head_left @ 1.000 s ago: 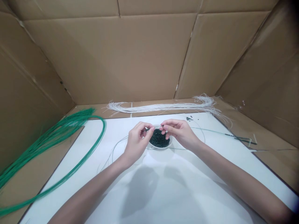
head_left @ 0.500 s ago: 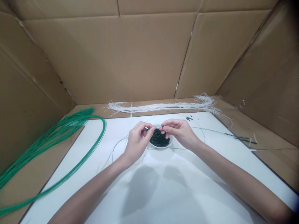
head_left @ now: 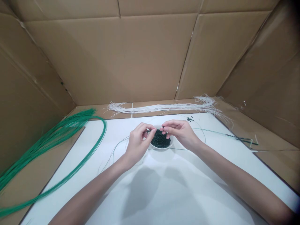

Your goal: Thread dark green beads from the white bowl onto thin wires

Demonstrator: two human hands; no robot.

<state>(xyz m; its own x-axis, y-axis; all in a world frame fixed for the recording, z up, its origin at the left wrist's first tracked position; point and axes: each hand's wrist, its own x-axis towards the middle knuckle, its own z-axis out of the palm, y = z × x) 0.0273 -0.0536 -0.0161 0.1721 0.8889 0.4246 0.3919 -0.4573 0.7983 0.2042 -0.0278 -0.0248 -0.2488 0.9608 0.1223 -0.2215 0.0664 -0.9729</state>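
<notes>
on my head-camera feed, the person's two bare hands were held close together above a small round white bowl [head_left: 162,147] heaped with tiny dark green beads [head_left: 160,140]. the left hand [head_left: 138,146] was nearest the bowl's left rim, its thumb and forefinger closed in a pinch on a thin, pale wire [head_left: 155,128], with a small dark bead showing at that pinch. the right hand [head_left: 180,134] sat just to the right, its thumb and first fingertips [head_left: 164,128] closed on the same wire, with a dark speck at the tip. its other fingers curled loosely above the beads, and i could not tell whether any touched them. the wire spanned the short gap between the two pinches, directly over the bowl. loops of fine wire [head_left: 118,150] lay on the white board [head_left: 199,187] beside the left hand, and a longer strand threaded with dark beads [head_left: 241,139] ran off past the board's right edge. a few loose dark beads [head_left: 189,118] sat near the far edge. beyond them, a long bundle of white cords [head_left: 159,108] lay along the back, a sweep of green coated wires [head_left: 53,137] curved in at the left, and brown cardboard walls [head_left: 105,56] stood around everything.
</notes>
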